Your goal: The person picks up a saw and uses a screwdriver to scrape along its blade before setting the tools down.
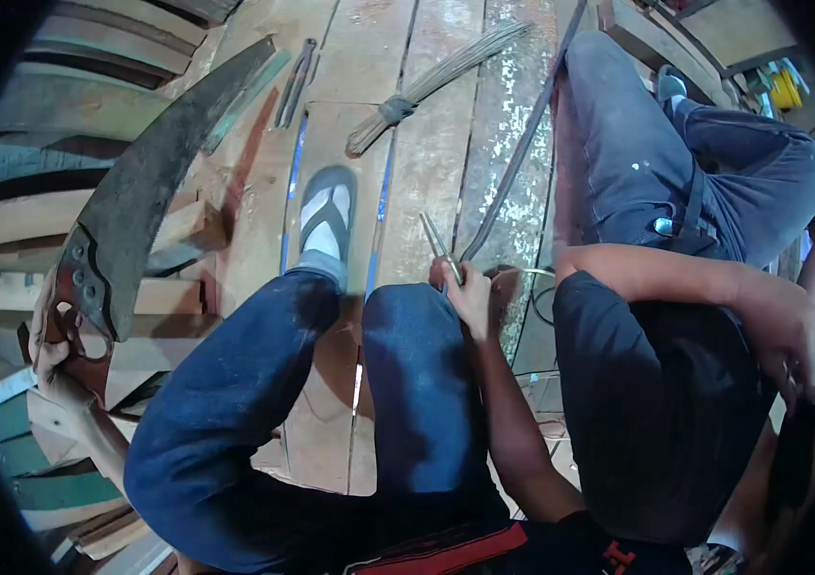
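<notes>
At the left, my left hand (55,369) is wrapped round the brown handle of a handsaw (153,182). The saw's broad, darkened blade slants up and away, its toothed edge facing the middle. By my right knee, my right hand (470,302) is closed on a slim, tapering metal tool (439,242), whose narrow end points away from me. The fist hides the rear of this tool, and I cannot tell its exact kind. A long dark bar (523,158) runs across the planks close beyond my right hand.
A bundled stick broom (436,86) lies on the plank floor (350,57). Metal rods (294,84) rest near the saw's tip. Stacked timber (62,206) fills the left side. Another person (657,192) sits close on my right. A yellow spool (786,89) is at the far right.
</notes>
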`<state>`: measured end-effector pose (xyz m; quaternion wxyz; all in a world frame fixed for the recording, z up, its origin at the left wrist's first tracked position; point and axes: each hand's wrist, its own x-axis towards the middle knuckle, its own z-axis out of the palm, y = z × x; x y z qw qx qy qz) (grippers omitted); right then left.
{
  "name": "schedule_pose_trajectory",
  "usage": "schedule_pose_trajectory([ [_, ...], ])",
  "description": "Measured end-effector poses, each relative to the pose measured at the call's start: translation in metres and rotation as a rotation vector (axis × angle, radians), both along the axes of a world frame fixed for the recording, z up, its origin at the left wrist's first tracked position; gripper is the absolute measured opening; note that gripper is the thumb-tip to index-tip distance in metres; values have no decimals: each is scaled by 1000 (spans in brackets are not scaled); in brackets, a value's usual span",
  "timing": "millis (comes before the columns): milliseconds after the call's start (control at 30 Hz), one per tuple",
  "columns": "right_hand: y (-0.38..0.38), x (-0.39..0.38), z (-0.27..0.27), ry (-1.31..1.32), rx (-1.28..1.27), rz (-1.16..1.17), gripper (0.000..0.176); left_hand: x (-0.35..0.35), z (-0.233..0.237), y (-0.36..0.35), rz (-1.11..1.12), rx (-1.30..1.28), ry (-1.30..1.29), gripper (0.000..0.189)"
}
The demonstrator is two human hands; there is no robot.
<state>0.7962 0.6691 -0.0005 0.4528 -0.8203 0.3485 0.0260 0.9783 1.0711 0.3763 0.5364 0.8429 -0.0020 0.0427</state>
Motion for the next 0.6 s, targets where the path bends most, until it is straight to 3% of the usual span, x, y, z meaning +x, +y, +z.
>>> schedule_pose_trajectory([
  [200,-10,2,-1,-221,113,-118,43,25,-30,-26,-53,-51,12,92],
  [367,-9,9,14,-128,-54,-127,39,29,-39,-31,-53,-54,19,92],
  [600,-15,10,20,-51,61,-69,45,30,-48,-33,-50,-60,32,92],
])
